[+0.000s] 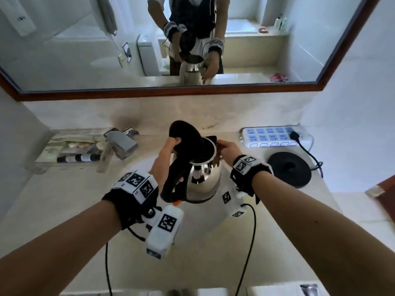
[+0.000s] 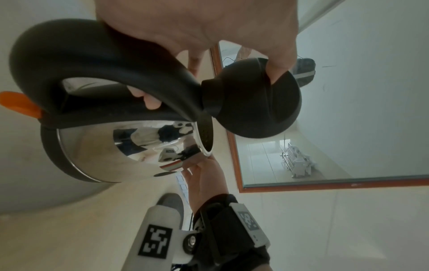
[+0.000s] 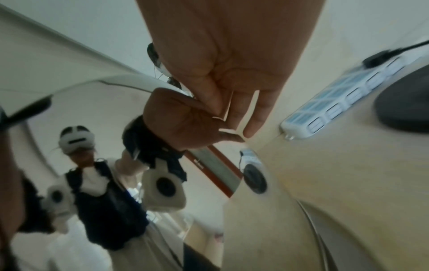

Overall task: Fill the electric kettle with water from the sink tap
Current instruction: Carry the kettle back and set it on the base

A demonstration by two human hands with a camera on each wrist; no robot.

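Observation:
A steel electric kettle (image 1: 203, 180) with a black handle (image 2: 92, 60) hangs tilted above the pale sink basin (image 2: 27, 174). My left hand (image 1: 164, 159) grips the handle, and its thumb holds the black lid (image 1: 186, 135) swung up, so the mouth is uncovered. An orange switch (image 2: 18, 102) sticks out at the handle's foot. My right hand (image 1: 228, 150) rests with straight fingers (image 3: 253, 117) against the kettle's far side near the spout. The chrome tap (image 1: 121, 144) stands to the left of the kettle, apart from it, with no water visible.
The round black kettle base (image 1: 289, 169) sits on the counter at right, corded to a white power strip (image 1: 275, 136) by the wall. A tray of toiletries (image 1: 74, 146) lies left of the tap. A framed mirror (image 1: 299, 39) covers the wall behind.

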